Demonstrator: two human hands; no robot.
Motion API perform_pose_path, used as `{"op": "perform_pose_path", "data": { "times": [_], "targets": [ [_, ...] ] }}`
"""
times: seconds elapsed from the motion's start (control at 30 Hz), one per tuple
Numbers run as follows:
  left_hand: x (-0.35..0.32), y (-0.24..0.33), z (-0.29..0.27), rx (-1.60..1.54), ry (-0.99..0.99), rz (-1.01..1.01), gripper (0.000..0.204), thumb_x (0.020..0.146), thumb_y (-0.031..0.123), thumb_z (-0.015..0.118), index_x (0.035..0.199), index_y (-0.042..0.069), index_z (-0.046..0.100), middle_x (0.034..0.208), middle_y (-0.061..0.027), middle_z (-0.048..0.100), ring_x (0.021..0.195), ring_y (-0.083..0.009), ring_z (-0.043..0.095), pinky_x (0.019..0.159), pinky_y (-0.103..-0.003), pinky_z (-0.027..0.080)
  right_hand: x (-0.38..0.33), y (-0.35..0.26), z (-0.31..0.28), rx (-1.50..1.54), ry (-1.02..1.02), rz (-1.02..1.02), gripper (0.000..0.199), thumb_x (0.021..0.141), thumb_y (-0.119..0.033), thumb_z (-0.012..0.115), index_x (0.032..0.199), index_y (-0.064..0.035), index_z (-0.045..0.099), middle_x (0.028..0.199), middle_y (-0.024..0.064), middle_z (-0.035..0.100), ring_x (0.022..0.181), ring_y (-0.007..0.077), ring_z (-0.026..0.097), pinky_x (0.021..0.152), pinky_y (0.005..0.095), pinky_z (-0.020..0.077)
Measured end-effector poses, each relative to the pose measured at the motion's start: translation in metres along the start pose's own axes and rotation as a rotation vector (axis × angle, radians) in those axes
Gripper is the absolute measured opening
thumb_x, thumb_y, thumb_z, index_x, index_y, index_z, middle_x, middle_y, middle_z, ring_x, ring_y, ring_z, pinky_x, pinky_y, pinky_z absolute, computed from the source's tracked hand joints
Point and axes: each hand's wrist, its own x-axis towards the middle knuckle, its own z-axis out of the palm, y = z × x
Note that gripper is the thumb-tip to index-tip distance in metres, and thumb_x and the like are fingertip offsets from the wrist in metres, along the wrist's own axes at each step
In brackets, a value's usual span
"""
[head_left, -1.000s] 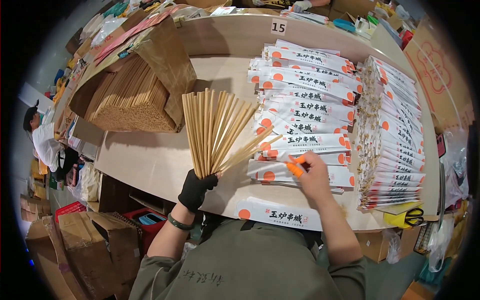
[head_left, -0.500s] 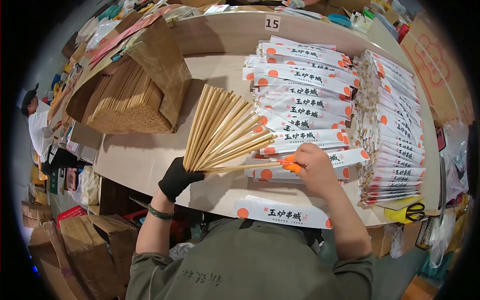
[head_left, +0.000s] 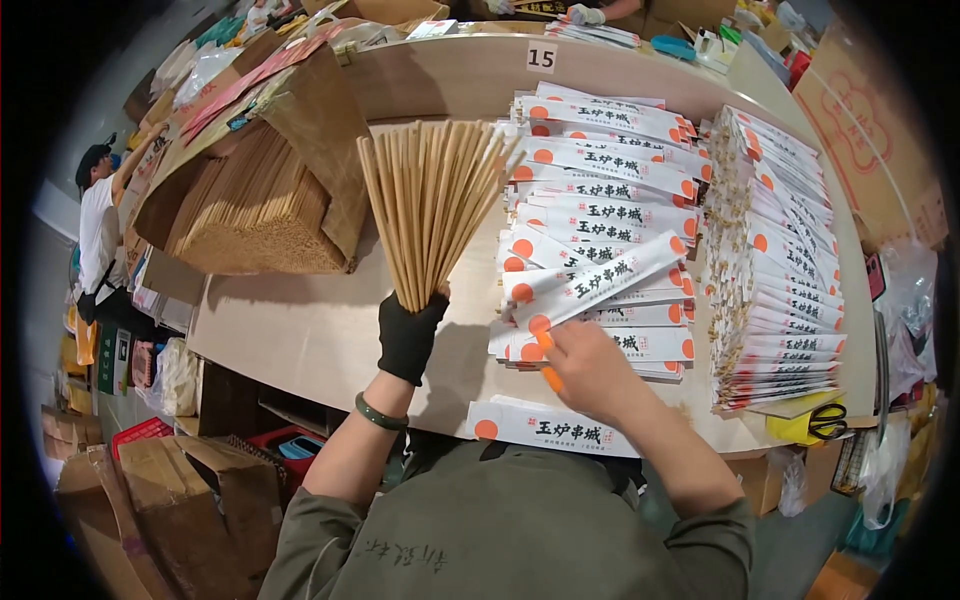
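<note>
My left hand [head_left: 412, 335], in a black fingerless-looking glove, is closed round the lower ends of a bundle of wooden chopsticks [head_left: 425, 200] that fans out upward. To its right, my right hand [head_left: 590, 370] has orange covers on its fingers. It pinches the lower left end of a white paper chopstick sleeve [head_left: 605, 283], which slants up to the right over the pile. Under that sleeve lies a broad pile of filled-looking sleeves [head_left: 615, 215]. A stack of flat sleeves [head_left: 545, 428] sits at the table's near edge, in front of my body.
An open brown paper package [head_left: 330, 150] full of chopsticks stands at the left. Another tall row of sleeves [head_left: 785, 280] runs along the right. Black-handled scissors [head_left: 828, 422] lie at the right edge. A co-worker [head_left: 98, 215] stands far left; gloved hands [head_left: 585, 14] show beyond the table's back panel.
My left hand has moved right and turned the chopsticks more upright. My right hand has come down and left, its sleeve now tilted and clear of the bundle.
</note>
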Motion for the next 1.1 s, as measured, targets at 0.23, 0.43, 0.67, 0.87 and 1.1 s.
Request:
{"op": "perform_pose_path", "data": {
  "times": [0.23, 0.43, 0.67, 0.87, 1.1],
  "targets": [
    [-0.015, -0.025, -0.006, -0.203, -0.023, -0.186, 0.019, 0.079, 0.022, 0.072, 0.085, 0.005, 0.067, 0.066, 0.001, 0.059, 0.057, -0.0051, 0.051, 0.052, -0.022, 0.039, -0.015, 0.004, 0.027, -0.112, 0.147, -0.126, 0.014, 0.067, -0.006, 0.062, 0.079, -0.0001, 0.057, 0.076, 0.0075, 0.051, 0.07, 0.0221, 0.053, 0.059, 0.033, 0.0452],
    [-0.024, -0.031, -0.023, 0.011, 0.031, -0.123, 0.015, 0.079, 0.016, 0.067, 0.086, 0.003, 0.065, 0.074, -0.0017, 0.061, 0.062, -0.0063, 0.052, 0.055, -0.021, 0.038, -0.021, 0.007, 0.029, 0.108, 0.251, 0.022, 0.016, 0.069, -0.008, 0.071, 0.082, -0.0021, 0.062, 0.074, 0.0073, 0.056, 0.071, 0.0241, 0.057, 0.058, 0.033, 0.0467],
    [-0.034, -0.025, -0.05, 0.115, -0.059, -0.07, 0.024, 0.079, 0.017, 0.07, 0.095, 0.0, 0.066, 0.085, -0.0056, 0.068, 0.079, -0.0143, 0.063, 0.072, -0.028, 0.049, -0.006, 0.008, 0.006, 0.443, 0.285, 0.41, 0.019, 0.075, -0.012, 0.075, 0.078, -0.0011, 0.06, 0.075, 0.0078, 0.057, 0.065, 0.0219, 0.052, 0.06, 0.0287, 0.0427],
    [-0.032, -0.013, -0.066, 0.187, -0.204, -0.063, 0.028, 0.077, 0.016, 0.074, 0.098, 0.0, 0.067, 0.087, -0.008, 0.07, 0.08, -0.0151, 0.065, 0.073, -0.03, 0.051, 0.008, 0.013, -0.026, 0.904, 0.342, 0.682, 0.018, 0.076, -0.01, 0.076, 0.076, -0.0001, 0.061, 0.071, -0.0001, 0.054, 0.063, 0.0074, 0.046, 0.058, 0.0244, 0.0382],
    [-0.018, 0.0, -0.071, 0.327, -0.308, 0.091, 0.025, 0.078, 0.015, 0.072, 0.097, 0.0, 0.067, 0.086, -0.0081, 0.07, 0.079, -0.0161, 0.066, 0.071, -0.031, 0.052, 0.011, 0.009, -0.029, 0.209, 0.338, 0.148, 0.014, 0.071, -0.012, 0.074, 0.078, -0.0036, 0.065, 0.075, 0.0037, 0.06, 0.07, 0.0177, 0.059, 0.062, 0.0294, 0.0479]
  ]
}}
